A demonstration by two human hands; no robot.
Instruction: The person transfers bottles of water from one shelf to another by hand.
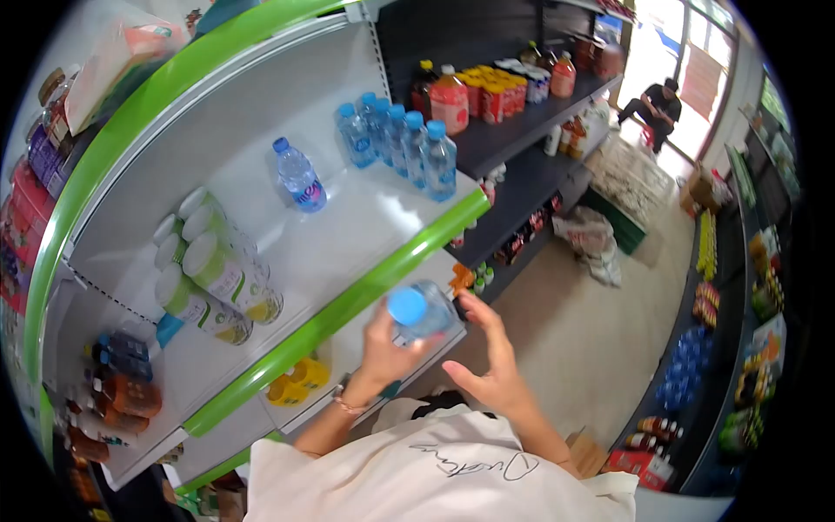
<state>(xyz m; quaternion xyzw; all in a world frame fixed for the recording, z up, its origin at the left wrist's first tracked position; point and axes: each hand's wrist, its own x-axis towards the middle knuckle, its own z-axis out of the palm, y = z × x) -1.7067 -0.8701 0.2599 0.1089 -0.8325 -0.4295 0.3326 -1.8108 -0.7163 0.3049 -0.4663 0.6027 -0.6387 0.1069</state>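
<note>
In front of the shelf's green edge, my left hand (387, 350) is wrapped round a clear bottle with a blue cap (421, 311). Just right of that bottle, my right hand (491, 361) is held with thumb and fingers apart and nothing in it. Blue-capped water bottles (416, 148) stand in rows at the right end of the white shelf (348, 239). A single bottle with a purple and pink label (300, 178) stands near the shelf's middle. Several green-lidded containers (213, 270) are grouped on its left part.
Dark shelves (513, 130) with red and yellow drinks adjoin on the right. Yellow-capped items (298, 381) sit on a lower shelf. A white sack (593, 244) lies on the floor. A seated person (657, 113) is near the doorway. Another stocked shelf (739, 304) runs along the far right.
</note>
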